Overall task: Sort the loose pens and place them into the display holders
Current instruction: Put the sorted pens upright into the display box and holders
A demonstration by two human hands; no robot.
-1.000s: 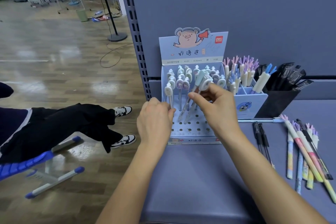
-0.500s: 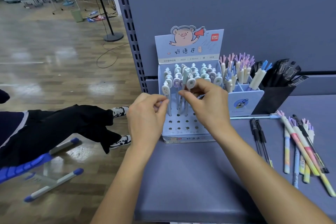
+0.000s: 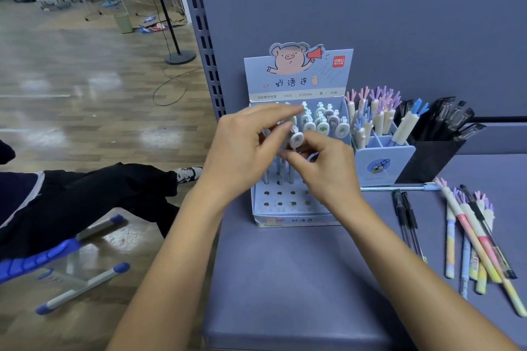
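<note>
A light blue pig-themed display box (image 3: 296,219) stands on the shelf with several round-capped pens (image 3: 323,128) upright in its holes. My left hand (image 3: 245,148) is raised over the box's left side, fingers stretched across the pen tops and thumb near one cap. My right hand (image 3: 325,168) pinches a white round-capped pen (image 3: 296,139) standing in the front rows. Loose pastel pens (image 3: 473,239) and two black pens (image 3: 407,222) lie on the shelf to the right.
A blue divided holder (image 3: 382,162) with antler-topped pens and a black cup (image 3: 427,162) of black pens stand right of the box. The shelf upright (image 3: 205,37) rises at the left. A seated person's legs (image 3: 94,194) and a blue chair (image 3: 42,259) sit left.
My left hand rose from the box's front left edge up over the pen tops. My right hand shifted slightly left, still on a capped pen.
</note>
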